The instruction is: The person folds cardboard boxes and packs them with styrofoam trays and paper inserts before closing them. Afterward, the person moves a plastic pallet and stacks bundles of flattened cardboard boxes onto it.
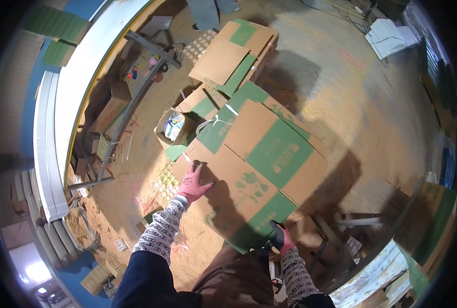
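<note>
In the head view a large flat cardboard piece (228, 192), brown with a green band and a green printed pattern, lies in front of me over other cardboard. My left hand (195, 185), in a pink glove, rests on its left part with the fingers spread. At its near right corner, my right hand (282, 237), in a pink and black glove, has its fingers closed on the edge. Just beyond is another brown and green cardboard piece (277, 149), with a white tie (216, 120) at its left.
More cardboard (220, 61) is stacked farther ahead. An open box (173, 127) with packets stands left of the pile. A long white-topped table (79, 77) with metal legs runs along the left. Egg trays (168, 182) lie on the floor; a white bundle (390, 38) is far right.
</note>
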`<action>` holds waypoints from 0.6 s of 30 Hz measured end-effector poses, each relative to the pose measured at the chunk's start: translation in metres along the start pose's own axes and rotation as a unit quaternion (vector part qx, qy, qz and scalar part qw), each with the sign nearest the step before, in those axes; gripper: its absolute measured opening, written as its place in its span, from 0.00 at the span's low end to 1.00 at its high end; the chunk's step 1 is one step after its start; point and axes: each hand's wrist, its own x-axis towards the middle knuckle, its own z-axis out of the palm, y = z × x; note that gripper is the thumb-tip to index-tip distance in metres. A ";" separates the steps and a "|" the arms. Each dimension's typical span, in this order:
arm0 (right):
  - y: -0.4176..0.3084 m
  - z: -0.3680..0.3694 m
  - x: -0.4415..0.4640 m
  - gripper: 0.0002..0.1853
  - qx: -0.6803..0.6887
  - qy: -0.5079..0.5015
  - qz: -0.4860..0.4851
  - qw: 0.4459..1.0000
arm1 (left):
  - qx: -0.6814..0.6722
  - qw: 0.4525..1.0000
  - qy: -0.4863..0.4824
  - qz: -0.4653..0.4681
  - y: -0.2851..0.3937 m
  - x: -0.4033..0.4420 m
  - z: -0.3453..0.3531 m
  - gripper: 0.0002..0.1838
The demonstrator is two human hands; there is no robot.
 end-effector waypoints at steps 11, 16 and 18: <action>-0.035 -0.016 -0.046 0.11 0.122 0.324 -0.097 0.933 | -0.094 0.991 0.029 -0.094 0.041 -0.011 0.044 0.34; -0.074 -0.096 -0.232 0.12 -0.072 0.378 -0.248 0.889 | -0.509 0.817 -0.252 -0.100 0.109 -0.050 0.101 0.24; -0.040 -0.100 -0.323 0.17 -0.008 0.460 -0.197 0.866 | -0.496 0.802 -0.331 -0.025 0.151 -0.075 0.120 0.24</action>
